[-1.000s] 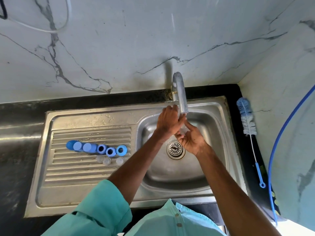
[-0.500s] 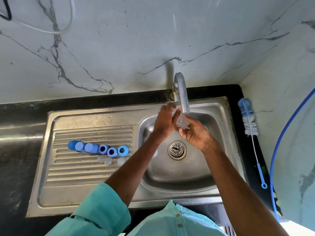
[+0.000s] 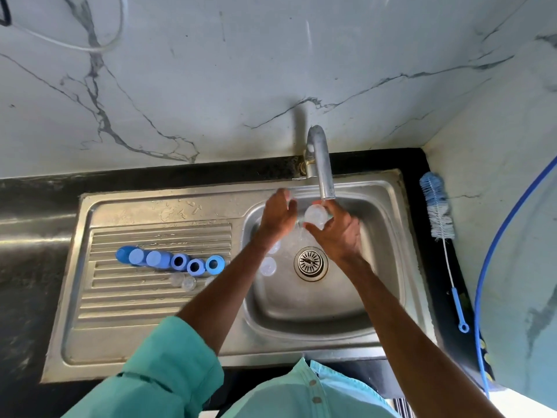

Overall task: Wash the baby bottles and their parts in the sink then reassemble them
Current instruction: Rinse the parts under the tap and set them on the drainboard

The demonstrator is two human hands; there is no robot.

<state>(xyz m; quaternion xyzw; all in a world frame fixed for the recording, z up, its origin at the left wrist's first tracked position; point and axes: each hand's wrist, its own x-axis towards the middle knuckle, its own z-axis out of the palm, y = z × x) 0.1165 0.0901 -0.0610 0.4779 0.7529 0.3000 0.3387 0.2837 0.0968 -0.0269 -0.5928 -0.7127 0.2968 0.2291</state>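
Just the one head cam, wide-angle, sitting close above the sink (image 3: 150, 351) and tilted steeply down and forward. The tap (image 3: 321, 164) lands about dead centre, the wall (image 3: 271, 55) fills the top third, and the wearer's shirt (image 3: 301, 396) pokes in along the bottom edge.

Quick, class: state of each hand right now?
Left hand: cannot be told, its palm side is hidden.
Right hand: holding a clear bottle under the tap.

Faucet spout (image 3: 324, 173) low over sink basin (image 3: 301, 309) rear; bare floor toward front.
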